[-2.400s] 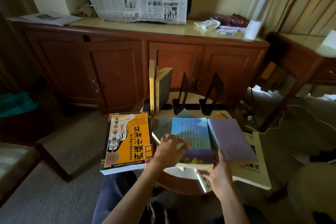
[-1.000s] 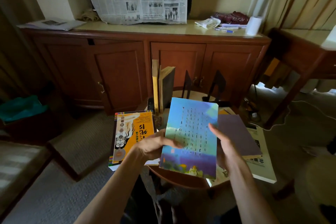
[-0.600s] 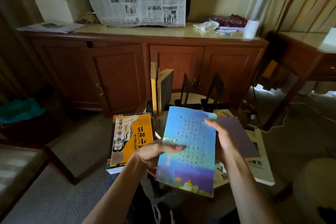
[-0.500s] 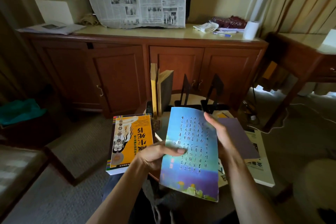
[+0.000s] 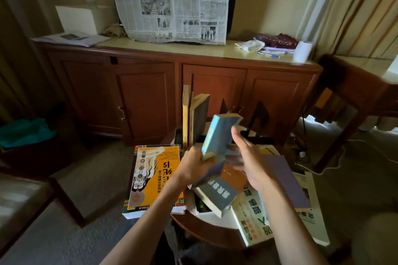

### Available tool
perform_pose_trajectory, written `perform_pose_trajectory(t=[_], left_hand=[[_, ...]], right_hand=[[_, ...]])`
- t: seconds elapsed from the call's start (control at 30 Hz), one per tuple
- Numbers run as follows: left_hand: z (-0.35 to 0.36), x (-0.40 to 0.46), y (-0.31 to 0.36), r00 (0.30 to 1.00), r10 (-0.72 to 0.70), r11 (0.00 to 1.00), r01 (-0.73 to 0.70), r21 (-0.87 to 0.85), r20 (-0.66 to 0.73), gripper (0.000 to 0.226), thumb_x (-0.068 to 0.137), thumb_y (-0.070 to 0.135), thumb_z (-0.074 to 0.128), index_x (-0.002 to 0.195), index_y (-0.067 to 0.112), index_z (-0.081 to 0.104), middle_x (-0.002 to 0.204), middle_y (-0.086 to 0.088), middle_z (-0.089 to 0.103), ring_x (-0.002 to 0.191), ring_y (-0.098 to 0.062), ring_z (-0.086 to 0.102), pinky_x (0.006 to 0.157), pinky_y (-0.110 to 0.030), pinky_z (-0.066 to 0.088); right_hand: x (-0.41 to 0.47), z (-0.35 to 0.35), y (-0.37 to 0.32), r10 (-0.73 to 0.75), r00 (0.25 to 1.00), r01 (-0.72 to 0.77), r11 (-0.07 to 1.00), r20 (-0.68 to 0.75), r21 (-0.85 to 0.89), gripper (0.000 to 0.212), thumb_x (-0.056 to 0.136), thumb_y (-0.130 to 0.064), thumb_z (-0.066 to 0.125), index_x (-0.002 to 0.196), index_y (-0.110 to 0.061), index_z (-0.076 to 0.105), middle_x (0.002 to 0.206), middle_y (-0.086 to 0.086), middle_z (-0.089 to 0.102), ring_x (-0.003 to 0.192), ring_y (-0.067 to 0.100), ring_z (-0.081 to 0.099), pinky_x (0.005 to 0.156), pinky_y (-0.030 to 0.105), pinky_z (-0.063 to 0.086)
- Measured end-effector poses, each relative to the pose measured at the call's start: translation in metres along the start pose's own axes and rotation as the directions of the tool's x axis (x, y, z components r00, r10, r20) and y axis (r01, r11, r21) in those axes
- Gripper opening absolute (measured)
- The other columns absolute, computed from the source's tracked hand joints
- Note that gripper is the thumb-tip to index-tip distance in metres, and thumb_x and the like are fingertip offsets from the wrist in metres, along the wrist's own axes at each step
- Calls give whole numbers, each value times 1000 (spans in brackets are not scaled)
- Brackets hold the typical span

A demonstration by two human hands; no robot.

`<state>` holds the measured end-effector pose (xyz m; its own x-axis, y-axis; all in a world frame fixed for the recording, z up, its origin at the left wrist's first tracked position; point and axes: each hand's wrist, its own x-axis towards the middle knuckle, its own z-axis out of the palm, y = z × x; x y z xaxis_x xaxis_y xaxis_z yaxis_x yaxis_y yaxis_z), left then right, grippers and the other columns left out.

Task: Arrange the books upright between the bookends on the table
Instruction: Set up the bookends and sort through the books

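Two hands now work the thin blue paperback book (image 5: 217, 135), turned from cover-up to near upright above the round table (image 5: 212, 220): left hand (image 5: 193, 166) grips its lower end, right hand (image 5: 247, 157) open-fingered alongside, black metal bookends (image 5: 258, 118) just beyond, ready for slotting.

left hand (image 5: 195, 166) gripping blue book (image 5: 217, 135) tilted upright above round table (image 5: 206, 228), right hand (image 5: 249, 161) open beside it, two books (image 5: 195, 116) standing behind, bookends (image 5: 259, 116) right of them

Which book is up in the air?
The blue book, held by the left hand. The others lie flat or stand on the table.
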<state>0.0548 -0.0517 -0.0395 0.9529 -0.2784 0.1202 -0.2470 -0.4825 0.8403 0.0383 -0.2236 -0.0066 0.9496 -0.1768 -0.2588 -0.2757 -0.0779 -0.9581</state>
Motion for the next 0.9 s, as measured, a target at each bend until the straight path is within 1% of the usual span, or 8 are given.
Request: perform_pose_trajectory(t=[0.1,0.2,0.27,0.33,0.4,0.53,0.67,0.9], left_hand=[[10,8,13,989,57,990,-38,135,-139,4,90,32,60,92,29,57,69,5,64,63,-24,63,57,-36,48],[13,21,16,979,113,958,-62,281,-169,51,94,21,55,139,43,45,81,3,68,72,-27,67,60,-40,53],[11,35,10,971,147,922,-65,381,-189,77,92,15,55,151,52,21,101,-6,72,81,-33,68,65,-44,56],[9,49,4,973,163,940,-102,324,-164,81,93,15,57,154,50,16,116,-8,71,88,-33,68,69,-45,57],[3,60,-1,983,161,970,-141,200,-88,80,94,23,63,156,44,16,136,-5,61,105,-28,66,82,-36,56],[-10,80,-30,996,37,986,-49,157,81,79,86,33,75,153,37,33,145,4,54,127,-19,54,90,-19,39],[-19,74,-81,993,-101,973,84,217,65,57,86,31,73,139,30,53,135,0,61,125,-23,57,101,-36,48],[-35,61,-152,986,-148,882,166,441,-75,61,98,58,44,152,32,33,163,2,26,153,-17,9,124,-42,7]], right_hand=[[13,7,-27,62,990,-90,967,123,237,87,54,-77,73,126,-30,59,121,10,67,103,35,68,77,52,57],[23,7,-60,70,971,-127,962,228,243,91,51,-71,78,123,-22,57,116,16,67,105,40,65,83,60,49],[34,10,-77,73,983,-109,972,171,207,69,65,-56,80,116,-15,57,112,21,66,100,43,65,79,64,52],[50,15,-89,18,999,-22,990,29,139,34,80,-18,69,107,-5,53,110,24,62,92,45,65,69,66,55],[67,21,-96,-65,996,67,997,-58,34,27,79,2,49,106,-1,52,105,25,60,88,44,64,63,62,57],[113,42,-92,-198,973,160,950,-121,-266,39,82,-14,41,119,-8,50,119,18,59,99,39,62,70,55,60],[159,65,-77,-194,970,114,897,-149,-428,40,95,-17,43,133,-7,40,131,19,53,110,38,59,84,48,57],[201,93,-55,-136,990,104,902,-46,-420,49,100,-25,41,146,-11,31,148,17,41,126,38,50,96,55,50]])
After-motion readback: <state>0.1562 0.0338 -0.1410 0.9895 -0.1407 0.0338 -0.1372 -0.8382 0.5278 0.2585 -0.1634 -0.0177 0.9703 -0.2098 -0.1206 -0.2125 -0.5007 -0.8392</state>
